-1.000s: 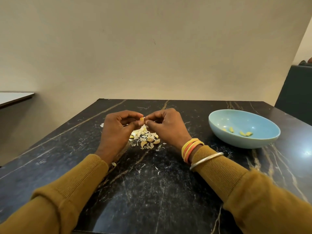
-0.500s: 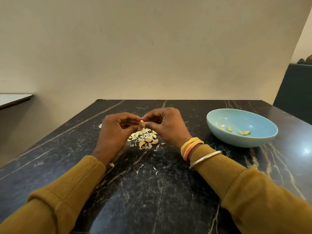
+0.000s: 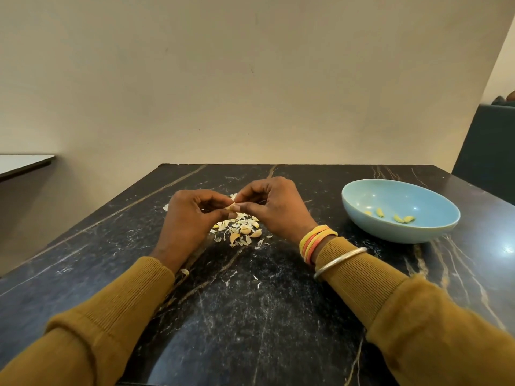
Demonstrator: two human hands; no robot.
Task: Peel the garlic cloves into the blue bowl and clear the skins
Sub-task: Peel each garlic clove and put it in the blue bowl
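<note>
Pinches one garlic clove [image 3: 230,207] with the left hand [image 3: 189,218], thumb and curled fingers closed on its left end, just above the desk [image 3: 250,316]. Grips the same clove from the other side with the right hand [image 3: 276,210], fingers bent in round it. Has a pile of skins and unpeeled cloves [image 3: 242,229] lying on the desk right below and between both hands, with stray flakes [image 3: 184,272] nearer the sleeves. Wears orange and yellow bangles [image 3: 316,240] and a silver bangle [image 3: 340,261] on the right wrist. Has the blue bowl [image 3: 401,232] well to the right of the right hand, a few peeled cloves [image 3: 401,218] inside.
</note>
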